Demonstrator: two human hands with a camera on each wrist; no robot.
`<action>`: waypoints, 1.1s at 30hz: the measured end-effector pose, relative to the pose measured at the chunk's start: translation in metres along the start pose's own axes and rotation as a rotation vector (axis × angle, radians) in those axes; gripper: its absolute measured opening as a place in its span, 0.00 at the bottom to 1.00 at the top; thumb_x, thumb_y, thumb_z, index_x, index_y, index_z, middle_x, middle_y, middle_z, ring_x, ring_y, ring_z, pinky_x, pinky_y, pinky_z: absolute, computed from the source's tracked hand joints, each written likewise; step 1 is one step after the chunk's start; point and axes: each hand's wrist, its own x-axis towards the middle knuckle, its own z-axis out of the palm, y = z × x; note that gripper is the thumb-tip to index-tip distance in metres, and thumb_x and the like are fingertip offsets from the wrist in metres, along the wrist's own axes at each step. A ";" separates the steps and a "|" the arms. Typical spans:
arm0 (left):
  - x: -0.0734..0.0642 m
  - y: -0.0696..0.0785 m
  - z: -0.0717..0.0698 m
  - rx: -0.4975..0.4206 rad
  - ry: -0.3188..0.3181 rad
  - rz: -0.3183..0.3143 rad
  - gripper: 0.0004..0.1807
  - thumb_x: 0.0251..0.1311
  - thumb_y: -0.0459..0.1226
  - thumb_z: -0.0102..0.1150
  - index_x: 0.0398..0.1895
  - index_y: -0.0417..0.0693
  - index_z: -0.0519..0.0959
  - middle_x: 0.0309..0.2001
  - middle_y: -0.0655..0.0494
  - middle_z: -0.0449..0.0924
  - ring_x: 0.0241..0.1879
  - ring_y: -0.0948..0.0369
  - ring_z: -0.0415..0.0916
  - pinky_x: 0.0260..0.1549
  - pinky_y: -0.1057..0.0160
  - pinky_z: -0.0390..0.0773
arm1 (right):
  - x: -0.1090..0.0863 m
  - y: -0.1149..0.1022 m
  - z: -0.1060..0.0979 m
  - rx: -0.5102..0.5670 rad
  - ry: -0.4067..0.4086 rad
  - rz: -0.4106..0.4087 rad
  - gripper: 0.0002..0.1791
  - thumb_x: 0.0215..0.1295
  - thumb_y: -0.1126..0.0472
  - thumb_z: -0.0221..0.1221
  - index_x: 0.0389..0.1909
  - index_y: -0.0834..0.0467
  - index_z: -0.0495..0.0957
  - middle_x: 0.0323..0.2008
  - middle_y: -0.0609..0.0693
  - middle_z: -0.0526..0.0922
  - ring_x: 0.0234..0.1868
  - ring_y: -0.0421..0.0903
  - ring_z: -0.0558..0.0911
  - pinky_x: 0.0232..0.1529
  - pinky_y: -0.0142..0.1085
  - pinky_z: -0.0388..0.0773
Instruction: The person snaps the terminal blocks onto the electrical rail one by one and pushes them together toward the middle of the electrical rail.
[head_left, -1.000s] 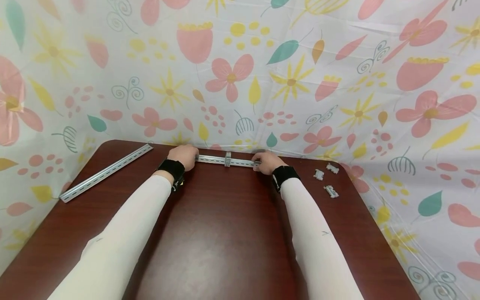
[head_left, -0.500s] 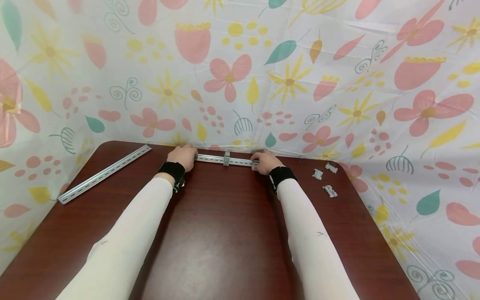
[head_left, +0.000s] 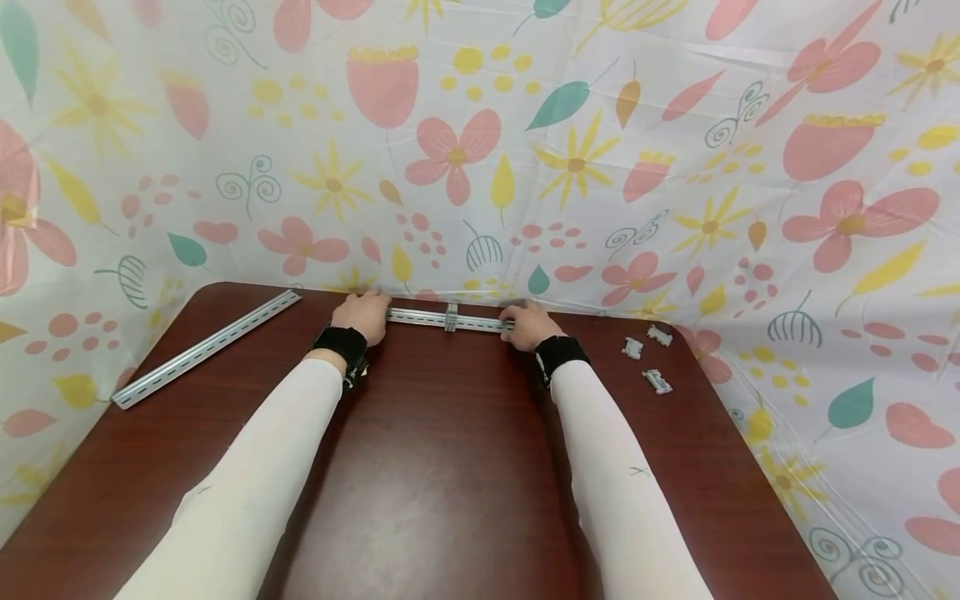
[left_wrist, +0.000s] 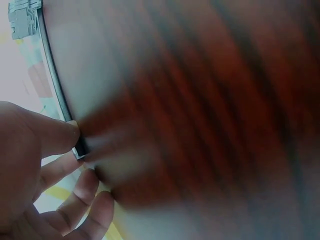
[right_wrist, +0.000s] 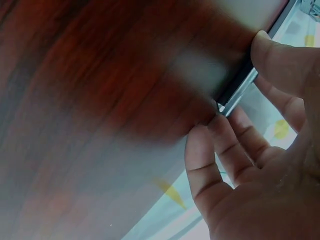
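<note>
A short slotted metal DIN rail (head_left: 416,317) lies at the far edge of the table, with a small stack of grey terminal blocks (head_left: 451,317) mounted near its middle. My left hand (head_left: 361,317) pinches its left end; in the left wrist view the thumb presses the near side of the rail (left_wrist: 55,80) and the index finger goes behind it. At the opposite end, my right hand (head_left: 531,324) pinches the rail (right_wrist: 245,82) between thumb and index finger, the other fingertips close to the tabletop. Grey terminal blocks (left_wrist: 24,21) also show at the left wrist view's top corner.
A longer slotted rail (head_left: 206,349) lies slanted at the table's left side. Several loose pieces lie at the right, among them a grey terminal block (head_left: 657,382) and a smaller one (head_left: 632,347). A patterned curtain (head_left: 480,183) hangs directly behind the brown table (head_left: 420,467).
The head view has shifted slightly. Both hands keep hold of the short rail's ends, and the rail shows no clear movement on the table.
</note>
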 end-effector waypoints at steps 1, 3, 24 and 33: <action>0.000 0.000 0.000 -0.001 0.005 0.003 0.28 0.81 0.31 0.53 0.81 0.46 0.74 0.80 0.39 0.69 0.70 0.27 0.70 0.58 0.27 0.80 | -0.001 0.000 0.000 0.003 0.005 0.002 0.26 0.84 0.54 0.63 0.78 0.54 0.77 0.87 0.66 0.55 0.88 0.68 0.51 0.80 0.63 0.63; -0.002 -0.001 0.001 -0.005 0.011 0.009 0.29 0.82 0.32 0.51 0.84 0.47 0.71 0.81 0.39 0.67 0.71 0.26 0.69 0.58 0.27 0.80 | -0.002 0.000 0.001 0.010 0.015 0.005 0.28 0.84 0.54 0.63 0.80 0.55 0.75 0.86 0.65 0.57 0.87 0.67 0.53 0.80 0.62 0.63; -0.042 -0.027 -0.003 -0.459 0.080 0.002 0.41 0.80 0.44 0.63 0.87 0.34 0.60 0.78 0.29 0.66 0.76 0.35 0.68 0.70 0.35 0.73 | -0.053 0.003 0.013 0.130 0.189 -0.103 0.39 0.80 0.50 0.69 0.83 0.59 0.67 0.78 0.66 0.66 0.79 0.66 0.66 0.71 0.61 0.74; -0.071 -0.051 -0.021 -0.525 0.169 -0.014 0.38 0.82 0.45 0.62 0.85 0.36 0.64 0.74 0.30 0.69 0.70 0.35 0.73 0.66 0.34 0.75 | -0.074 -0.014 0.011 0.152 0.232 -0.192 0.39 0.81 0.49 0.68 0.84 0.59 0.67 0.74 0.64 0.69 0.75 0.63 0.70 0.69 0.58 0.77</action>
